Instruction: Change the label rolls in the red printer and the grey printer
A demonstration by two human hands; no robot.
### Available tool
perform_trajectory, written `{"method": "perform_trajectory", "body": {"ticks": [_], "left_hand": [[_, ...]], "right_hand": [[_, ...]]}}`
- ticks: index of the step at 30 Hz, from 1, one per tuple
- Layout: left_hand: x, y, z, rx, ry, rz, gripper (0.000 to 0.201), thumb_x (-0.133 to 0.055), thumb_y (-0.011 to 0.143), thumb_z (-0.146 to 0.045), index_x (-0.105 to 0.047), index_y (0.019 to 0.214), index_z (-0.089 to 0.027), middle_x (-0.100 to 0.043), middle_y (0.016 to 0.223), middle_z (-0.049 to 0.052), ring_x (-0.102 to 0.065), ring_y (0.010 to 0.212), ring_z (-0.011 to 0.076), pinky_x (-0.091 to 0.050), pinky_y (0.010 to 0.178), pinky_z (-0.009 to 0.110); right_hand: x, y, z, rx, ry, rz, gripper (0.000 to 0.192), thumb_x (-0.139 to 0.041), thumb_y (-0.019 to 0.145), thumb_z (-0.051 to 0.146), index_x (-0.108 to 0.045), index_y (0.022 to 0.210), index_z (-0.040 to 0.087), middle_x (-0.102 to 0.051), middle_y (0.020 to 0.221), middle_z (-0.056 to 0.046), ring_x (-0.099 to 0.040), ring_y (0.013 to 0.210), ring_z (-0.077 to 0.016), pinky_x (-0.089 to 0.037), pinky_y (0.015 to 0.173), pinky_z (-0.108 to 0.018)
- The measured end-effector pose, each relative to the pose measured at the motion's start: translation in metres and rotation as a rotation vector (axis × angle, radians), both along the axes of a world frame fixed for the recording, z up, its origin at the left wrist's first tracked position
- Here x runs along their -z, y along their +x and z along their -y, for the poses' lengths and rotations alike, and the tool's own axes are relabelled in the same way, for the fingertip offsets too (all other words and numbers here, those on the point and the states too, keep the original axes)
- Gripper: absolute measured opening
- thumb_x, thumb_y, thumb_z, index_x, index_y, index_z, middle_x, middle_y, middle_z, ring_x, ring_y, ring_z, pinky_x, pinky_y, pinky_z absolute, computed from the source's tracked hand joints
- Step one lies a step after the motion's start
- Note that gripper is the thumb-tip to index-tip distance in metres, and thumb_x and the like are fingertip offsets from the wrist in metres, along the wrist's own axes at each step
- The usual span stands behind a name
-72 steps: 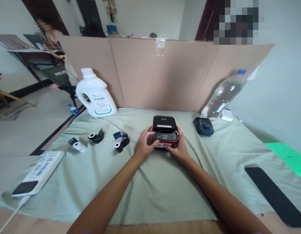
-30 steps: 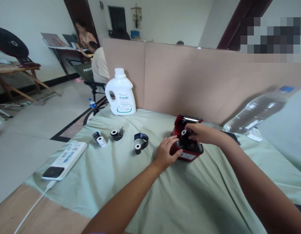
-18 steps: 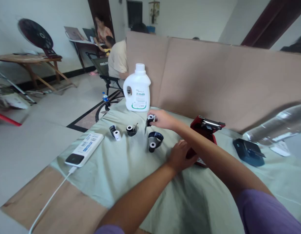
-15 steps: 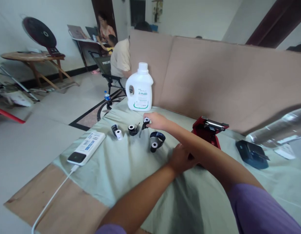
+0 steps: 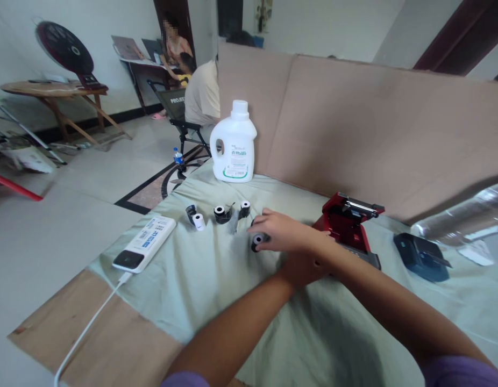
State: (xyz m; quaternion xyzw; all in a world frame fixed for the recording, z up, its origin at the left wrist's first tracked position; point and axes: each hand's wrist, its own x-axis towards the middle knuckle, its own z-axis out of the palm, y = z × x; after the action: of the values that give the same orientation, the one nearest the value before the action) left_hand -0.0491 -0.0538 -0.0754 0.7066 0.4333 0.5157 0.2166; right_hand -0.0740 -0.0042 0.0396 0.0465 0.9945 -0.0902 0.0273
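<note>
My right hand is over a small paper roll with a dark outer layer, its fingers apart and the thumb beside the roll. Whether it touches the roll is not clear. Crossed under the right forearm, my left hand lies by the near side of a red device with its lid raised; its fingers are hidden. Farther left stand another dark roll, a black roll with a loose strip, and a white roll with dark film beside it.
A white jug stands at the back by a cardboard panel. On the left lies a power bank with a white cable. A dark blue device and a clear plastic-wrapped roll are right. People sit beyond.
My right hand has let go of the dark roll near the jug, which now stands on the cloth, and has moved right and nearer to another roll. My left hand stays by the red device.
</note>
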Motion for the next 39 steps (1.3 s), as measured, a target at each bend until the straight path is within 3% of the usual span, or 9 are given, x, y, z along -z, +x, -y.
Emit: {"method": "perform_trajectory", "body": {"ticks": [3,5,12,16,19,22,26,30,39], "left_hand": [[0.002,0.002,-0.003,-0.008,0.056,-0.063,0.046,-0.054,0.093,-0.014,-0.053,0.138,-0.02,-0.057,0.146,0.013,-0.052,0.139,0.0288,-0.036,0.122,0.045],[0.003,0.002,-0.002,-0.032,0.076,-0.067,0.046,-0.055,0.093,-0.016,-0.053,0.139,-0.018,-0.058,0.145,0.014,-0.053,0.138,0.0299,-0.035,0.123,0.046],[-0.002,-0.003,0.009,-0.098,0.025,0.037,0.047,-0.066,0.089,-0.039,-0.062,0.13,-0.018,-0.066,0.131,0.014,-0.059,0.128,0.0333,-0.046,0.115,0.05],[0.002,0.001,0.01,-0.107,-0.09,0.085,0.048,-0.065,0.09,-0.044,-0.059,0.133,-0.022,-0.063,0.136,0.012,-0.055,0.133,0.03,-0.039,0.119,0.051],[0.002,0.0,0.009,-0.188,-0.071,0.158,0.047,-0.067,0.089,-0.043,-0.06,0.129,-0.019,-0.067,0.127,0.013,-0.062,0.122,0.0282,-0.047,0.111,0.049],[-0.011,-0.006,0.007,-0.23,0.145,0.117,0.04,-0.062,0.092,-0.038,-0.061,0.126,-0.018,-0.066,0.124,0.013,-0.063,0.118,0.0258,-0.051,0.105,0.046],[-0.04,-0.014,0.004,-0.228,0.361,-0.165,0.037,-0.06,0.092,-0.029,-0.06,0.128,-0.022,-0.067,0.122,0.011,-0.064,0.114,0.0243,-0.053,0.098,0.043],[-0.059,-0.013,0.007,-0.129,0.449,-0.522,0.033,-0.056,0.091,-0.016,-0.068,0.12,-0.027,-0.071,0.12,0.008,-0.065,0.109,0.0221,-0.05,0.092,0.039],[-0.052,-0.002,0.01,-0.038,0.504,-0.653,0.037,-0.051,0.089,-0.01,-0.071,0.116,-0.025,-0.075,0.114,0.005,-0.063,0.107,0.0221,-0.047,0.089,0.038]], "right_hand": [[0.017,0.012,0.013,0.032,0.07,-0.017,0.008,-0.068,0.087,0.02,-0.072,0.094,0.018,-0.07,0.094,-0.01,-0.055,0.1,-0.0262,-0.04,0.088,-0.036],[0.022,0.019,0.015,0.124,-0.028,-0.117,0.009,-0.066,0.086,0.016,-0.068,0.094,0.018,-0.068,0.093,-0.009,-0.057,0.093,-0.0232,-0.041,0.085,-0.035],[-0.012,0.1,0.006,0.582,-1.015,-0.689,0.03,-0.074,0.082,0.039,-0.058,0.102,0.023,-0.06,0.078,0.003,-0.059,0.063,-0.0138,-0.045,0.06,-0.027],[-0.022,0.163,-0.002,0.716,-1.203,-0.811,0.044,-0.075,0.081,0.048,-0.062,0.115,0.022,-0.059,0.072,0.003,-0.057,0.058,-0.0128,-0.042,0.055,-0.026],[-0.02,0.199,-0.01,0.782,-1.088,-0.777,0.045,-0.067,0.086,0.05,-0.063,0.119,0.02,-0.06,0.068,0.002,-0.057,0.059,-0.0142,-0.04,0.055,-0.027],[-0.013,0.221,-0.022,0.836,-0.829,-0.663,0.036,-0.055,0.093,0.041,-0.063,0.119,0.017,-0.056,0.061,0.004,-0.054,0.058,-0.0153,-0.042,0.056,-0.028],[0.002,0.236,-0.038,0.856,-0.526,-0.534,0.024,-0.048,0.096,0.025,-0.065,0.112,0.017,-0.069,0.086,-0.003,-0.061,0.079,-0.0182,-0.048,0.073,-0.032],[0.013,0.235,-0.045,0.859,-0.416,-0.417,0.023,-0.048,0.097,0.018,-0.065,0.113,0.017,-0.071,0.113,-0.01,-0.063,0.1,-0.0212,-0.046,0.089,-0.034],[0.019,0.214,-0.043,0.904,-0.1,-0.115,0.032,-0.039,0.1,0.019,-0.068,0.114,0.016,-0.068,0.116,-0.017,-0.049,0.118,-0.0339,-0.034,0.095,-0.047]]}}
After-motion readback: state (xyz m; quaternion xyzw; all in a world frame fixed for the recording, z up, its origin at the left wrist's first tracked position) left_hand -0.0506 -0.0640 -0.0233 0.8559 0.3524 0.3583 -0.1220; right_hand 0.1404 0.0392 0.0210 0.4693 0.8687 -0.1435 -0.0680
